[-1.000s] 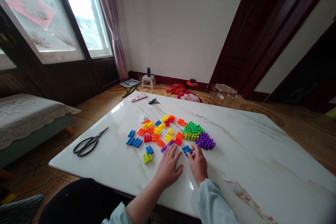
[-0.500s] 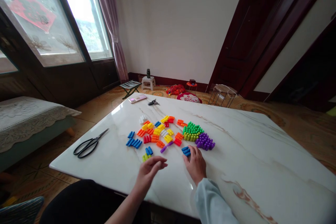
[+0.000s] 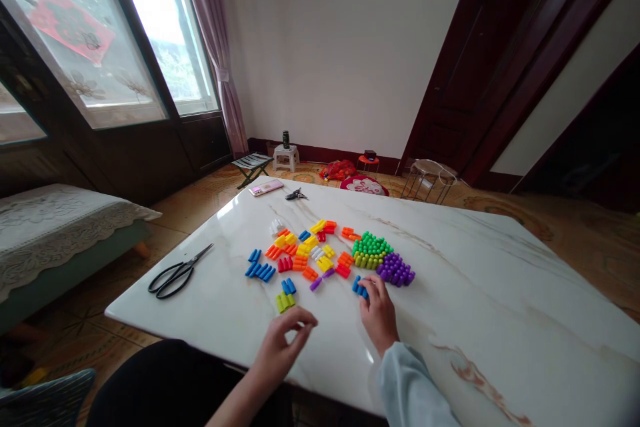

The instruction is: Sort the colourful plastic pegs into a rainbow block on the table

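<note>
My right hand (image 3: pixel 380 313) rests on the table with its fingers curled round a small group of blue tube-shaped plastic pieces (image 3: pixel 357 285); the fingertips partly hide them. Just beyond it stand tight clusters of purple pieces (image 3: pixel 396 270), green pieces (image 3: pixel 371 243) and olive pieces (image 3: pixel 369 261). My left hand (image 3: pixel 287 337) hovers over the front of the table, thumb and index fingertip together, with nothing visible between them. Lime pieces (image 3: pixel 285 301) lie right behind it, beside a blue pair (image 3: pixel 289 286). Orange pieces (image 3: pixel 300 263), yellow pieces (image 3: pixel 325 264) and red pieces (image 3: pixel 285 264) lie in small rows further back.
Black-handled scissors (image 3: pixel 180 273) lie at the left of the white marble-patterned table (image 3: pixel 475 280). A phone (image 3: pixel 266 187) and small black clippers (image 3: pixel 296 195) are near the far edge. Stools (image 3: pixel 286 157) stand on the floor behind.
My left hand's thumb and index tip have come together. My right hand stays at the blue pieces, fingers shifted slightly over them. The whole view has moved slightly.
</note>
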Demonstrator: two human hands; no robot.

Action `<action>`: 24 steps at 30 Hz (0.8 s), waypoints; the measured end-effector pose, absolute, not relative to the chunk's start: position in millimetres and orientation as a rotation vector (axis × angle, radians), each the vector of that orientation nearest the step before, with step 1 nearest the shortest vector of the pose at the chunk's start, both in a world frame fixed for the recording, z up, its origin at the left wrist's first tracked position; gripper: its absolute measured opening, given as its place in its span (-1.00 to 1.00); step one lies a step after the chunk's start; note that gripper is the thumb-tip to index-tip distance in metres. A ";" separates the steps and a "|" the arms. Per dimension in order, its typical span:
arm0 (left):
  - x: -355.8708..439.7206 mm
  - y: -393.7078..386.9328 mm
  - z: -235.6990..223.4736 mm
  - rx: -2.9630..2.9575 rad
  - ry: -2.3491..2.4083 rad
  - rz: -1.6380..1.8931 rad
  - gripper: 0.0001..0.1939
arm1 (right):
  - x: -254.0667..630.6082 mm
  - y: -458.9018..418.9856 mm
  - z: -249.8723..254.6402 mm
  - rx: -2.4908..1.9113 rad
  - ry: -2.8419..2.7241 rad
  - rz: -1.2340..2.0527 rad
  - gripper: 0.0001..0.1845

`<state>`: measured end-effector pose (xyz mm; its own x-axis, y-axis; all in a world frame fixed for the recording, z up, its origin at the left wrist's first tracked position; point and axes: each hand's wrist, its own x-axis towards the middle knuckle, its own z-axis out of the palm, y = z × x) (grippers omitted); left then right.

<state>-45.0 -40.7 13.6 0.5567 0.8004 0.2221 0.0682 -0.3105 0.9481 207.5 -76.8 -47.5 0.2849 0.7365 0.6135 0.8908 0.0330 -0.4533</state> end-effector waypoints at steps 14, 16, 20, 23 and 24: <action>88.5 -9.8 -46.2 1.993 0.763 0.956 -0.64 | 205.4 -78.9 -43.7 -1.601 -1.526 -0.117 -0.76; 87.5 -11.5 -46.9 1.992 0.767 0.982 -0.68 | 206.3 -79.7 -43.5 -1.683 -1.490 -0.170 -0.77; 87.3 -11.6 -49.0 2.005 0.780 0.992 -0.70 | 208.2 -80.5 -48.5 -1.750 -1.417 -0.106 -0.74; 89.1 -9.7 -53.3 1.952 0.850 1.011 -0.60 | 211.1 -78.2 -54.5 -1.706 -1.396 -0.045 -0.78; 89.8 -9.2 -54.7 1.927 0.869 1.023 -0.58 | 212.7 -76.2 -55.9 -1.700 -1.372 -0.046 -0.78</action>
<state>89.8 -9.2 -54.7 0.4440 0.8273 0.3441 0.2063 -0.4682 0.8592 212.7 -76.2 -55.9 0.3779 0.7528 0.5390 0.7873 0.0451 -0.6149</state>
